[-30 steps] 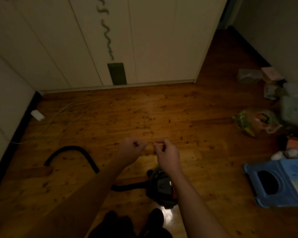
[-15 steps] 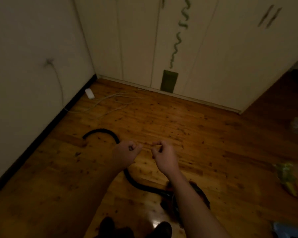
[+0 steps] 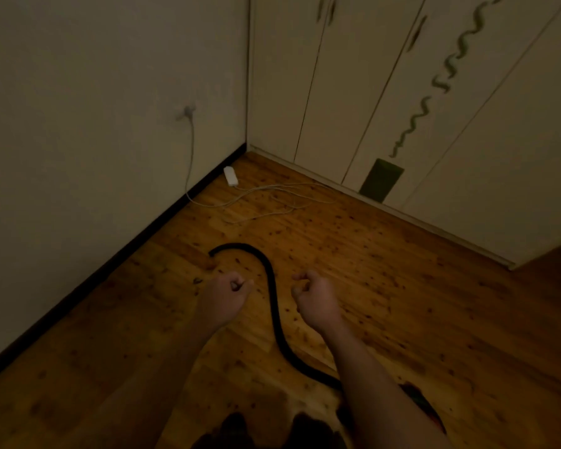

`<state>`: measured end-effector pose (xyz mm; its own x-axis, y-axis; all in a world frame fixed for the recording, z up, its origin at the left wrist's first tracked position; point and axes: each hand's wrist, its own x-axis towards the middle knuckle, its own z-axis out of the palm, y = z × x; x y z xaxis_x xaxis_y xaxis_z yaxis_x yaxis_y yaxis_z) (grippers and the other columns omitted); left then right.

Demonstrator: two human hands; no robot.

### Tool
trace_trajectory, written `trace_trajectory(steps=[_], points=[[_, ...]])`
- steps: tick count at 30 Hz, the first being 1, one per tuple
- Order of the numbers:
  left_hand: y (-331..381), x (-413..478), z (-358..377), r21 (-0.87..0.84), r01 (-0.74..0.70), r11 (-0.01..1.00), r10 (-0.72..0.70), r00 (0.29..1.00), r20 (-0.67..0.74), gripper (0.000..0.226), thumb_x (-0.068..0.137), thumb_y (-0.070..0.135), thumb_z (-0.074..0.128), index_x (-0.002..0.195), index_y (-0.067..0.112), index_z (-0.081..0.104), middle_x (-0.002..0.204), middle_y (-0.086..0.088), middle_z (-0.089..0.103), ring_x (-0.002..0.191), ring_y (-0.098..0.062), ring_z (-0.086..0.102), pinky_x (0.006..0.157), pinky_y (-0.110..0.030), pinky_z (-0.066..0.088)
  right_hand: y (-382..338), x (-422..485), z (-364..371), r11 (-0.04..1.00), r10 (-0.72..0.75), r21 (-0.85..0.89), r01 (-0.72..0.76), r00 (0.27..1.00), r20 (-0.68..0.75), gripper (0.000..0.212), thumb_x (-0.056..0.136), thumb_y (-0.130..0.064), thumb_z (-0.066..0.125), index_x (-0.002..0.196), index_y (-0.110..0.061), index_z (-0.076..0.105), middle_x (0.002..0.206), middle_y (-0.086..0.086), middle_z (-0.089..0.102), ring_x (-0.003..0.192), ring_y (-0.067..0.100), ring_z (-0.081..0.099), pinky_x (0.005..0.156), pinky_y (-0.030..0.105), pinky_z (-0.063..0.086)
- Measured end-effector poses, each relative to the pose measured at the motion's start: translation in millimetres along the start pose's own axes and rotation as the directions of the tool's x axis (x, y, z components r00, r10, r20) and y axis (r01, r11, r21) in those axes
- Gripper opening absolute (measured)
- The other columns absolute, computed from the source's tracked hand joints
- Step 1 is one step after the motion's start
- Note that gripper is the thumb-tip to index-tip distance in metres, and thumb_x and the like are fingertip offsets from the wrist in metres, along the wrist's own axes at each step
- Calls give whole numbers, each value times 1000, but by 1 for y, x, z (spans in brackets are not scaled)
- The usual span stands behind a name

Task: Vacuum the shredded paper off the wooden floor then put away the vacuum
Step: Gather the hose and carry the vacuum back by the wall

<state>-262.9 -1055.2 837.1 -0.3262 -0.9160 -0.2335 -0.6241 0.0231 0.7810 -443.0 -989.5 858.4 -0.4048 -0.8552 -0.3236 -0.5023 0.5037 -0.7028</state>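
A dimly lit corner of a room is shown, where a wooden floor is met by a plain wall on the left and a run of pale wardrobe doors at the back. A plug is seen in the wall, its lead dropping to a white power strip at the skirting, beside which loose white cords are spread over the boards. The black vacuum hose is laid in a long curve across the floor, its free end hooked round toward the wall and nothing held to it; only a dark edge of the vacuum body is seen low in the frame, mostly hidden behind the right forearm. The left hand and the right hand are held out above the floor on either side of the hose, apart from each other and from it, each with its fingers curled into a loose fist; no object can be made out in either. The boards are dotted with small dark specks, and in this light it cannot be told whether these are paper scraps or marks in the wood. Dark shoes are glimpsed at the bottom edge. The vacuuming is judged unconfirmed, and the putting away of the machine is judged not yet done, since hose and body are lying out on the floor.
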Motion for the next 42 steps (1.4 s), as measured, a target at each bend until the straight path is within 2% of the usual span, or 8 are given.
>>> trace_trajectory(steps=[5, 12, 16, 22, 28, 33, 39, 42], points=[[-6, 15, -15, 3, 43, 999, -43, 999, 6, 25, 96, 25, 56, 71, 21, 51, 71, 4, 54, 68, -8, 51, 59, -23, 36, -12, 13, 18, 1000, 22, -16, -21, 999, 31, 13, 96, -17, 55, 108, -22, 56, 70, 1, 61, 56, 18, 56, 50, 26, 41], [-8, 71, -9, 55, 82, 995, -86, 992, 87, 9, 96, 32, 54, 93, 24, 58, 92, 6, 59, 86, -11, 56, 71, -26, 41, -9, 66, 30, 997, 76, -25, -75, 996, 43, 16, 97, -21, 55, 112, -18, 57, 68, 4, 62, 59, 21, 60, 56, 30, 47], [-8, 123, -4, 67, 147, 987, -154, 981, 118, 18, 95, 36, 55, 109, 25, 57, 107, 5, 59, 94, -12, 56, 71, -22, 40, -9, 113, 33, 994, 111, -26, -109, 992, 55, 18, 96, -23, 57, 113, -18, 57, 71, 13, 67, 66, 29, 65, 58, 33, 50], [-1, 210, -4, 72, 216, 974, -224, 965, 139, 14, 94, 34, 58, 107, 31, 55, 109, 3, 64, 87, -12, 61, 67, -25, 45, -11, 197, 28, 981, 191, 10, -193, 977, 92, 26, 97, -26, 56, 121, -16, 57, 77, 3, 62, 54, 14, 50, 47, 24, 34], [2, 265, -10, 77, 260, 962, -267, 958, 102, 30, 94, 28, 60, 121, 20, 55, 123, 0, 60, 108, -16, 56, 85, -27, 44, -24, 255, 22, 971, 236, -60, -230, 962, 140, 38, 97, -29, 56, 131, -13, 52, 116, 4, 63, 91, 20, 63, 75, 31, 50], [-13, 305, -20, 120, 274, 954, -287, 951, 116, 36, 94, 28, 59, 128, 16, 51, 130, -3, 56, 99, -11, 51, 63, -12, 35, -32, 301, 38, 965, 258, -88, -249, 958, 125, 54, 93, -36, 60, 140, -14, 45, 139, 6, 51, 118, 24, 55, 91, 34, 47], [-32, 367, -28, 182, 311, 933, -343, 921, 186, 45, 93, 36, 58, 134, 23, 46, 131, 1, 55, 109, -20, 58, 90, -37, 50, -41, 355, 68, 945, 304, -163, -284, 945, 116, 62, 93, -43, 60, 145, -18, 39, 147, 7, 41, 132, 26, 42, 101, 39, 43], [-46, 407, -33, 237, 275, 932, -333, 908, 254, 48, 94, 36, 57, 137, 21, 43, 128, -1, 56, 106, -22, 60, 84, -36, 51, -47, 380, 86, 931, 349, -148, -334, 933, 90, 61, 93, -44, 60, 144, -17, 40, 146, 6, 44, 133, 26, 42, 104, 40, 42]])
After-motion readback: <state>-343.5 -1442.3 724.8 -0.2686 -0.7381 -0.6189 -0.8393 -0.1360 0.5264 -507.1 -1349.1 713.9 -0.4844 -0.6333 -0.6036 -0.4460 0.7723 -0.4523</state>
